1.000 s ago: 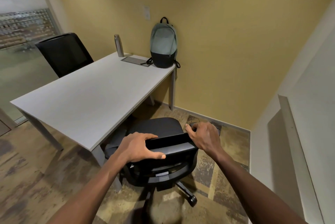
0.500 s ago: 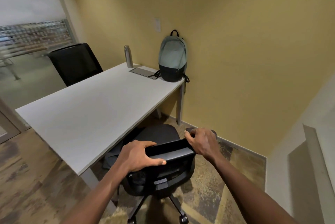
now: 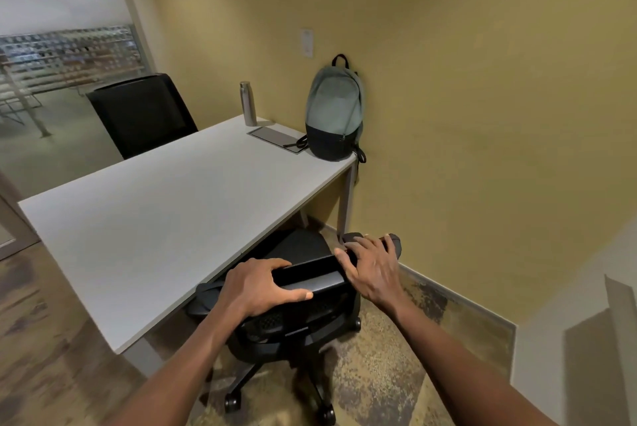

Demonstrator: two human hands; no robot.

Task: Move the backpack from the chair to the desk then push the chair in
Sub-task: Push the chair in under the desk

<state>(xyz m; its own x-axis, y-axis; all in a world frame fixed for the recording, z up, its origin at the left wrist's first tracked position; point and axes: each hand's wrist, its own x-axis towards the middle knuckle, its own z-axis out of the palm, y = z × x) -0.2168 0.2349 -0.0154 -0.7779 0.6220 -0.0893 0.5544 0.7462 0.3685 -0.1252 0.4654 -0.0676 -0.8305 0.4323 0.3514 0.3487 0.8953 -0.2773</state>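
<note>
Gripping the black mesh-backed office chair by the top of its backrest with both hands, its seat partly under the white rectangular desk.

I see my left hand wrapped over the backrest's top edge, fingers curled in front and thumb along the back; my right hand rests on the right corner with fingers spread and loose. The grey-green and black fabric backpack stands upright on the desk's far corner against the yellow wall, beside a steel bottle.
</note>
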